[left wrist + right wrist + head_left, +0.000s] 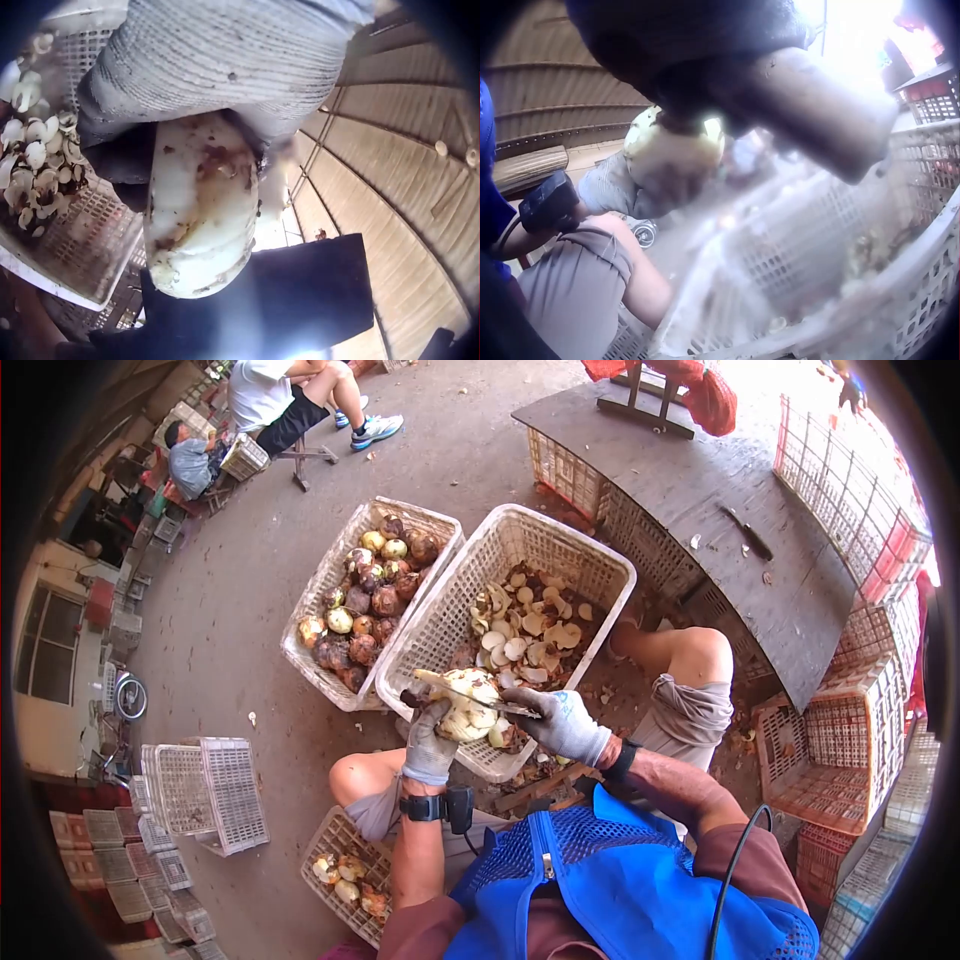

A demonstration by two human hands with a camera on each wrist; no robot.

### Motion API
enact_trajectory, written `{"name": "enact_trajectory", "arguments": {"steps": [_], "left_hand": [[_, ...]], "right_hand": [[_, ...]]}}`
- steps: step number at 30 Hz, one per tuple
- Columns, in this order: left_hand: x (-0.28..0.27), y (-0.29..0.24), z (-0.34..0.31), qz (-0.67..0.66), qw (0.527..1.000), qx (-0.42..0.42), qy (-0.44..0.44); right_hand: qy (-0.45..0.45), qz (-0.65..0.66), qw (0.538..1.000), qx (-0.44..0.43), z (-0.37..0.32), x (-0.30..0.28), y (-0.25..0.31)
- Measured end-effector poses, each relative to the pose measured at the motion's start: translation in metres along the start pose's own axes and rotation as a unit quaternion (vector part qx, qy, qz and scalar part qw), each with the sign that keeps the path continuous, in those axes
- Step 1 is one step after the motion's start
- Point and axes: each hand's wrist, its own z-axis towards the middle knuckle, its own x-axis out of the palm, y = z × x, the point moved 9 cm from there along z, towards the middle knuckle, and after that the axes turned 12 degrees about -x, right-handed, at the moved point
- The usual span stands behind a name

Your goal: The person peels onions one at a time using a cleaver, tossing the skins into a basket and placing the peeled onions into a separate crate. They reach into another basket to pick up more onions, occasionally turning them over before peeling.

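Observation:
Low over the front of a white plastic crate (590,670), my gloved left hand (430,748) grips a round, pale, partly peeled tuber (468,705). In the left wrist view its cut surface (202,225) is creamy white with brown patches. My gloved right hand (565,722) grips a knife (510,708), its blade lying against the tuber's upper side. The knife's thick handle (810,112) looks blurred in the right wrist view. Pale, thin parings (515,640) with brown skin lie inside the crate.
Beside it stands a crate (300,650) of dark, unpeeled tubers (375,590). Another crate (318,900) with several pale tubers is by my left leg. A second knife (750,535) lies on a dark board (690,470) at right. Two people sit at the far left.

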Motion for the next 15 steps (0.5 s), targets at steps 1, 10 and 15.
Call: {"name": "enact_trajectory", "arguments": {"steps": [1,10,15], "left_hand": [[-0.01,0.001,0.0,-0.01,1.0,-0.001,-0.022],[-0.023,0.005,0.0,-0.028,0.997,-0.036,-0.063],[-0.009,0.014,0.004,0.023,0.996,-0.079,-0.02]], "right_hand": [[-0.016,0.049,0.998,0.032,-0.001,-0.001,0.0],[-0.051,0.326,0.918,0.22,-0.003,0.014,-0.053],[-0.095,-0.027,0.995,-0.005,0.015,-0.018,-0.018]]}}
